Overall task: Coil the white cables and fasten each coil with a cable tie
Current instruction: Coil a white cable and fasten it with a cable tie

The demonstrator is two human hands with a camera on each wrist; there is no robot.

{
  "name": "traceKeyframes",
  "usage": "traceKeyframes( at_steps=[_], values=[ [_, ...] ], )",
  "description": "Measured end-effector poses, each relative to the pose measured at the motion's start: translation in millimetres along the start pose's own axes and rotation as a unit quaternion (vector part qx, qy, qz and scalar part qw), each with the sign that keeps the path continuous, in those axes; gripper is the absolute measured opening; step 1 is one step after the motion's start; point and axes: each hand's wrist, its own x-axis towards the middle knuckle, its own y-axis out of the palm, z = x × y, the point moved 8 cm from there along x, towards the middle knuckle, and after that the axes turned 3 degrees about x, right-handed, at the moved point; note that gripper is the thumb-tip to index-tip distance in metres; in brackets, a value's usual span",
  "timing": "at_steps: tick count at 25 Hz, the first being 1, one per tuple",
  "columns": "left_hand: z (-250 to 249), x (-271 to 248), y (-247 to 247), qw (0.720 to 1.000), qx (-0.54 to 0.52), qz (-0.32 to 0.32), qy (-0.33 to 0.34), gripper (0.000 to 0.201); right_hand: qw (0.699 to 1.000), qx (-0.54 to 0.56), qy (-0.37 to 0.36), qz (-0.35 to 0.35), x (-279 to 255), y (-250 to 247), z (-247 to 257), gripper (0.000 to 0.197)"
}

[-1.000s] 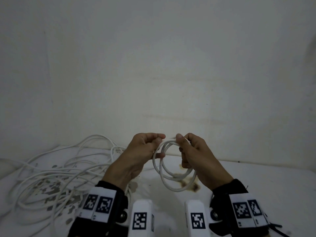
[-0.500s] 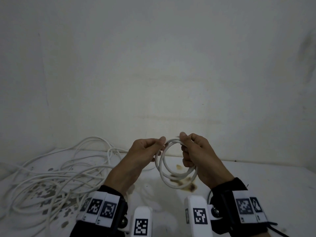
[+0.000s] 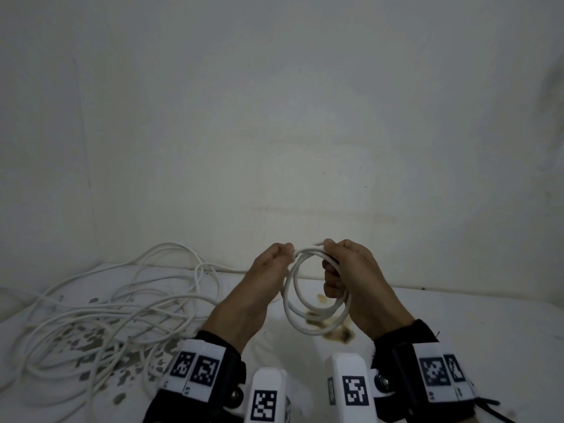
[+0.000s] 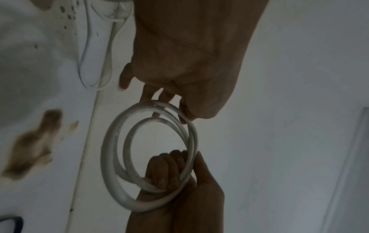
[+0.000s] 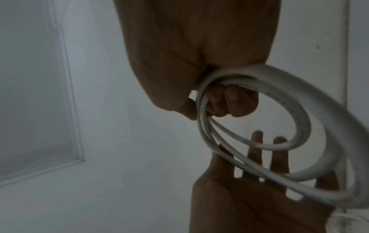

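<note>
A small coil of white cable hangs in the air above the table. My right hand grips its upper right side, fingers curled through the loops. My left hand is at the coil's top left, pinching a strand between thumb and fingers. In the left wrist view the coil shows about three turns. From the left hand the cable runs down to a loose tangle of white cable on the table's left.
The white table has a brown stain under the coil and grey flecks under the tangle. A plain white wall stands close behind the table and on the left.
The left hand's fingers, stretched toward the coil half a second ago, now bend onto the strand at its top. The right hand keeps hold of the coil, and both hands sit closer together.
</note>
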Motion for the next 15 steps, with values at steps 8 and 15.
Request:
traceKeyframes(
  at_steps=[8, 15],
  values=[
    [-13.9, -6.4, -0.7, 0.992, -0.084, -0.089, 0.042, 0.026, 0.989, 0.137, 0.03, -0.049, -1.6, 1.0, -2.2, 0.024],
    [-10.2, -5.6, -9.8, 0.99, -0.06, -0.12, 0.033, 0.023, 0.985, 0.147, 0.022, -0.085, -6.2, 6.3, -10.5, 0.025]
  ],
)
